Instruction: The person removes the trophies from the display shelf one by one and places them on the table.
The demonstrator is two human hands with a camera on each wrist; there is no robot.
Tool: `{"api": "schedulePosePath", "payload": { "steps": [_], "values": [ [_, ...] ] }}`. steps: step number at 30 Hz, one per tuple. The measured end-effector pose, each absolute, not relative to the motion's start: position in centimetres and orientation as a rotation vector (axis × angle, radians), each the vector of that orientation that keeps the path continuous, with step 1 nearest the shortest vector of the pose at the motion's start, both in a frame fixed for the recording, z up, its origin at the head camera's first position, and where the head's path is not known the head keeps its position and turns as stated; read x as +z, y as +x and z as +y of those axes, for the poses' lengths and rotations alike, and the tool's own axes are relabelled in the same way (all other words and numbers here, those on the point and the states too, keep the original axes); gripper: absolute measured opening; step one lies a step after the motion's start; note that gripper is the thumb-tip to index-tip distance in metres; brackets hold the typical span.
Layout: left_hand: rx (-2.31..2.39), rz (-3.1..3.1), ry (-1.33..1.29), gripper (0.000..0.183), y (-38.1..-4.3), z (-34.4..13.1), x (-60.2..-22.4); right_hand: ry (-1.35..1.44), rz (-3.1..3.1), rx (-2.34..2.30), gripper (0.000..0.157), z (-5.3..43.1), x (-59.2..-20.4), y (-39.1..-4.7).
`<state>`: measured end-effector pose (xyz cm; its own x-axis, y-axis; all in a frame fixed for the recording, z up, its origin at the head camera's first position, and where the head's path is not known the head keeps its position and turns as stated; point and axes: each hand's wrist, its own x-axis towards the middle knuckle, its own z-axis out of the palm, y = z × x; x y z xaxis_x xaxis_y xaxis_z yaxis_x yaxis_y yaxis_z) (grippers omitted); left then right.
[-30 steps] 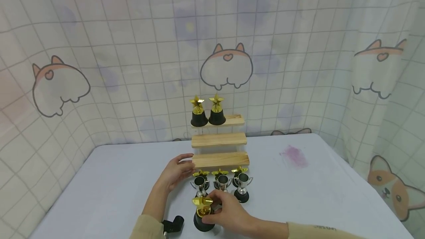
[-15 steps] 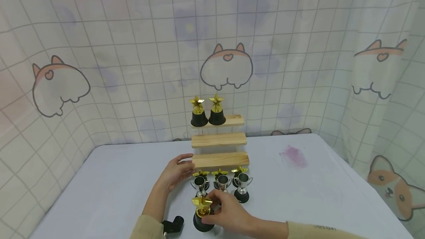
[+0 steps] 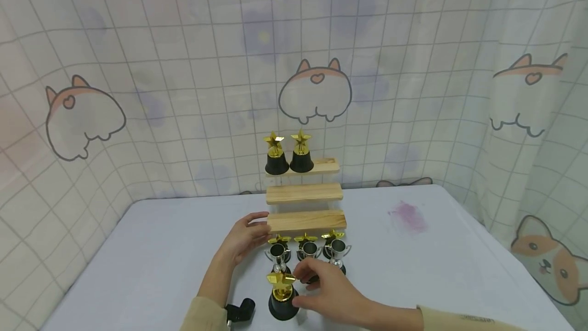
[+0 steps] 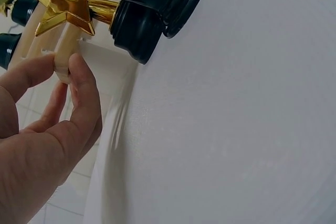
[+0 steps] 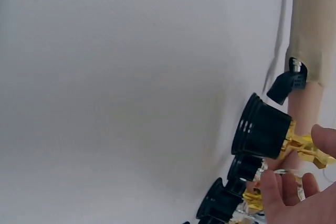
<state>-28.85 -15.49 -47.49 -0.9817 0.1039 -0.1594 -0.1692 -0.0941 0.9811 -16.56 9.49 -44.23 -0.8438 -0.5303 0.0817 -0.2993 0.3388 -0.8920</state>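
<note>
My left hand [image 3: 245, 240] pinches the left end of the lowest step of a wooden three-step display stand [image 3: 307, 222]; the left wrist view shows its fingertips on the wood [image 4: 64, 59]. My right hand [image 3: 332, 290] is beside a gold star trophy [image 3: 282, 295] with a black base, its thumb and fingers spread apart. That trophy stands upright on the table, nearest to me. Behind it are silver cup trophies [image 3: 337, 250], the middle one partly hidden by my right hand. A row of star trophies [image 3: 333, 236] stands between the cups and the stand.
Two star trophies [image 3: 275, 155] stand on the left and middle of the top step. The middle step [image 3: 304, 193] is bare wood. A white cloth covers the table [image 3: 413, 269]. A patterned curtain [image 3: 206, 91] hangs behind and at both sides.
My right hand has loosened its hold on the nearest star trophy and shifted a little to the right. The trophy stays where it stood. My left hand has kept its place on the stand.
</note>
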Motion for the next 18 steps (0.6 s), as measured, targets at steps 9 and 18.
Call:
{"api": "schedulePosePath", "payload": {
  "steps": [9, 18],
  "values": [
    [2.189, 1.981, -0.084, 0.049, -28.7, -15.7, -47.9, -0.895, 2.360, -1.558, 0.024, 9.8, -42.2, -16.5],
    [2.186, 1.978, -0.075, 0.051, -29.3, -15.6, -48.1, -0.929, 2.470, -1.561, 0.019, 10.1, -38.8, -18.6]
  ]
}}
